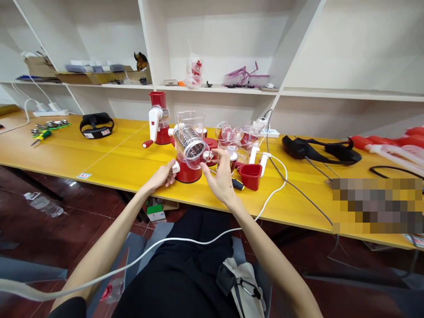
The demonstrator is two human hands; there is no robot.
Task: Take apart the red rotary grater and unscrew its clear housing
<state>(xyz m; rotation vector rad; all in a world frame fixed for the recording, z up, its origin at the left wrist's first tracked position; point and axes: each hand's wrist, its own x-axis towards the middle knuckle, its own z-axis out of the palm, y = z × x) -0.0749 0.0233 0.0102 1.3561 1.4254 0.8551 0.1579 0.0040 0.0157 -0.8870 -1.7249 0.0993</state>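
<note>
The grater (188, 154) at centre frame has a glossy red plastic base, a clear smooth plastic hopper and a shiny ridged metal drum. The yellow tabletop (115, 163) under it is smooth with a soft sheen. The white cable (185, 240) looks like matt rubbery plastic. Left of centre, the black headband (96, 125) looks like matt cloth. Upper left, the boxes (86, 78) are dull brown cardboard; the dark red floor (33, 176) at lower left gleams.

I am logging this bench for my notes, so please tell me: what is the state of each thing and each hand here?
Front grater: upright, drum fitted.
Left hand: curled at the grater's base; hold unclear.
Right hand: open, fingertips at the drum.
Back grater: upright, untouched.
Red cup: upright, mouth up.
Cable: slack, hanging off the table.
</note>
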